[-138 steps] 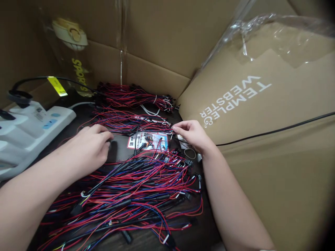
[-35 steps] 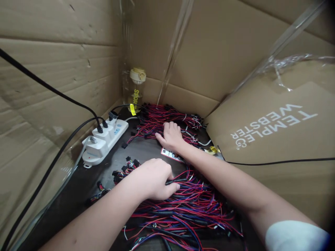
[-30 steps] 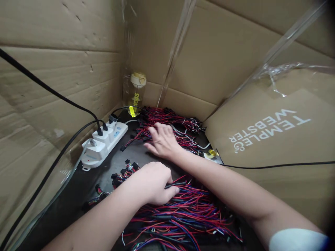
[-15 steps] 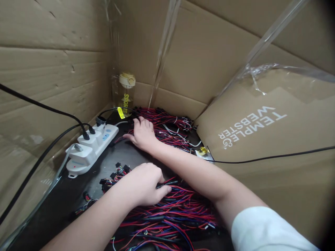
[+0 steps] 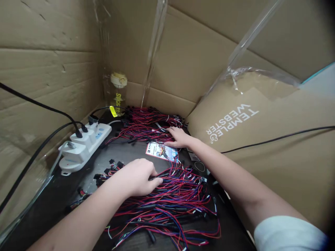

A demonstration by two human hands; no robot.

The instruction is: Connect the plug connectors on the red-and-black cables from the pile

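My left hand (image 5: 141,177) is closed at the upper left part of the near pile of wire harnesses (image 5: 167,200), thumb and fingers around some black-sleeved wires. Red, blue and black leads fan out to its right, and black connectors (image 5: 112,167) stick out behind the wrist. Farther back, my right hand (image 5: 180,137) reaches over the right end of a smaller row of red and black wires (image 5: 138,133). Its fingers are apart, with the thumb over the edge of a printed card (image 5: 157,150). Whether the fingertips touch the wires is hard to see.
A white power strip (image 5: 86,146) with plugs and black cables stands at the left. Behind lie another tied wire bundle (image 5: 151,116) and a clear bottle (image 5: 118,92) with a cream lid. Cardboard walls (image 5: 180,66) enclose the dark table (image 5: 65,198). A rubber band (image 5: 199,166) lies right.
My right hand has swept from the left end of the far wires to their right end, uncovering the card. My left hand stays on the near pile. The view has shifted right.
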